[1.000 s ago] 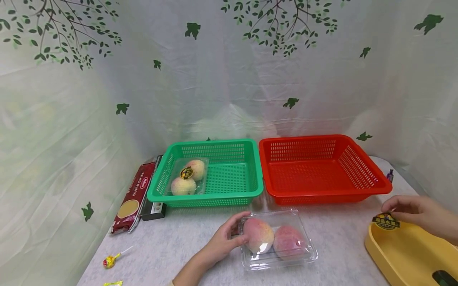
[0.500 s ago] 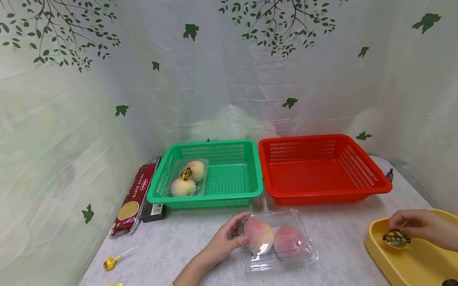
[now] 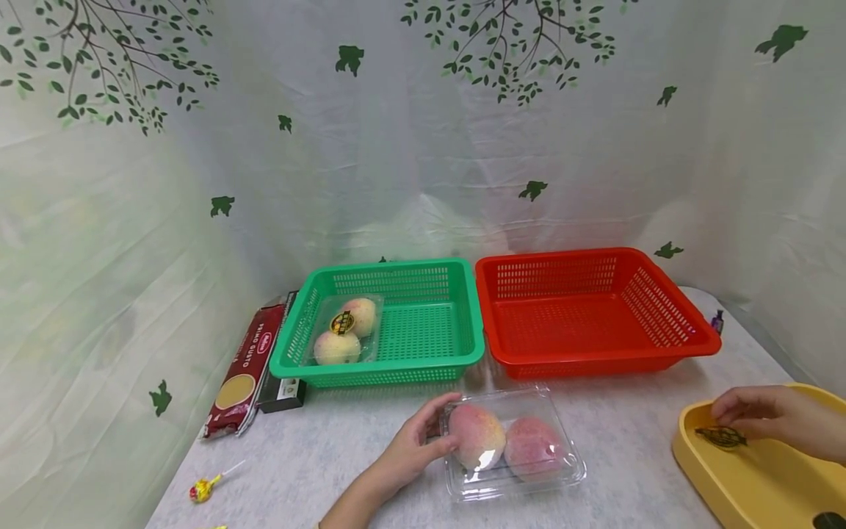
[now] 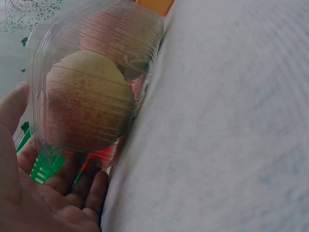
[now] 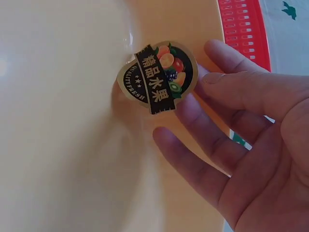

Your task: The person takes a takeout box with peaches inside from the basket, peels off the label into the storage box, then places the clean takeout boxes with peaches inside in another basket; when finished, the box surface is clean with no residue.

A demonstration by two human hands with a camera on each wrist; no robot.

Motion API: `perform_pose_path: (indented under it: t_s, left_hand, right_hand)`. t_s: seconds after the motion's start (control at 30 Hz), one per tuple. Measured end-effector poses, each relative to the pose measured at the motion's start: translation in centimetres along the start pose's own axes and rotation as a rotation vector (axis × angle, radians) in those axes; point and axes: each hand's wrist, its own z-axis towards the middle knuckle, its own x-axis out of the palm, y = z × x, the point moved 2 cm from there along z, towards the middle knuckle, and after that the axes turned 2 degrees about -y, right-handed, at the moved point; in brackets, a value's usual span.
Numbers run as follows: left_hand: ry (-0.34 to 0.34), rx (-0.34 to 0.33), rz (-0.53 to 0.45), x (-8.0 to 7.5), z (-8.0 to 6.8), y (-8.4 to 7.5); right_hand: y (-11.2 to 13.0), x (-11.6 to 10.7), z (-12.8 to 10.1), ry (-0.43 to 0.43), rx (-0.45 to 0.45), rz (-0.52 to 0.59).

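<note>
Sticker [image 3: 721,437] lowered since a second ago, from above the yellow tray's rim to down inside the yellow tray [image 3: 760,477].

Lies now against the tray's inner wall, at the fingertips of the right hand [image 3: 769,422]; in the right wrist view, fingers [image 5: 193,111] nearly straight, touching the label's edge [image 5: 158,77], not clearly pinching it. Left hand [image 3: 413,448] unchanged, resting on the counter [image 3: 317,455] with fingers curved against the left end of the clear clamshell box [image 3: 515,444], two peaches inside. Beyond, green basket [image 3: 429,323] with a second, labelled clamshell, and red basket [image 3: 595,312] just beside it. Pasta packet [image 3: 241,371] and lollipop [image 3: 201,488] off to the left.
</note>
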Motion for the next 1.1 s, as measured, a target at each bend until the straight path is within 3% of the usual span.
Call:
perform_pose_path:
  t_s: [0.1, 0.37, 0.5, 0.7, 0.77, 0.97, 1.1]
  left_hand:
    - [-0.003, -0.006, -0.003, 0.0, 0.0, 0.0]
    - [-0.004, -0.001, 0.002, 0.0, 0.0, 0.0]
    - [-0.002, 0.016, 0.005, -0.1, 0.1, 0.0]
    - [-0.001, 0.015, 0.009, -0.1, 0.0, 0.1]
    - [-0.002, 0.001, 0.005, -0.1, 0.0, 0.0]
    - [0.004, -0.021, 0.002, 0.0, 0.0, -0.2]
    - [0.007, -0.029, 0.003, 0.1, -0.1, -0.2]
  right_hand:
    - [0.2, 0.0, 0.0, -0.010, -0.037, -0.073]
    - [0.6, 0.0, -0.1, -0.066, -0.020, -0.344]
    - [0.1, 0.0, 0.0, -0.028, -0.087, -0.341]
    - [-0.9, 0.2, 0.2, 0.028, -0.127, -0.243]
    - [-0.9, 0.3, 0.1, 0.019, -0.102, -0.248]
    - [1.3, 0.1, -0.4, -0.071, 0.107, -0.253]
    - [3.4, -1.2, -0.7, -0.165, 0.087, -0.269]
